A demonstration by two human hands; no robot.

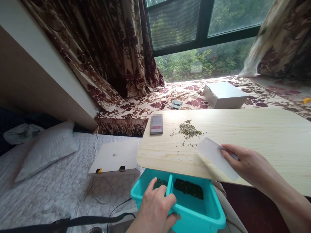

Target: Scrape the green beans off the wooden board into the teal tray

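Observation:
My right hand (pixel 239 158) is closed on a flat white plastic scraper (pixel 216 155), tilted over the tabletop near its front edge. Beyond the scraper's far corner lies a loose pile of small green beans (pixel 189 130) with several scattered around it. A few tiny whitish grains (pixel 182 157) are closer to the edge. My left hand (pixel 156 207) grips the near rim of a turquoise two-compartment bin (pixel 216 207), fingers over the left compartment. Small green beans (pixel 160 183) are in that compartment, partly hidden by my fingers. Darker beans (pixel 189 188) lie along the far side of the right compartment.
A pale wooden table (pixel 262 132) carries a small blurred packet (pixel 156 124) at its left end. Behind are a grey-white box (pixel 227 94) and a folded cloth (pixel 176 104) on the floral window ledge. On the bed are a white box (pixel 115 157), cables and a pillow (pixel 48 149).

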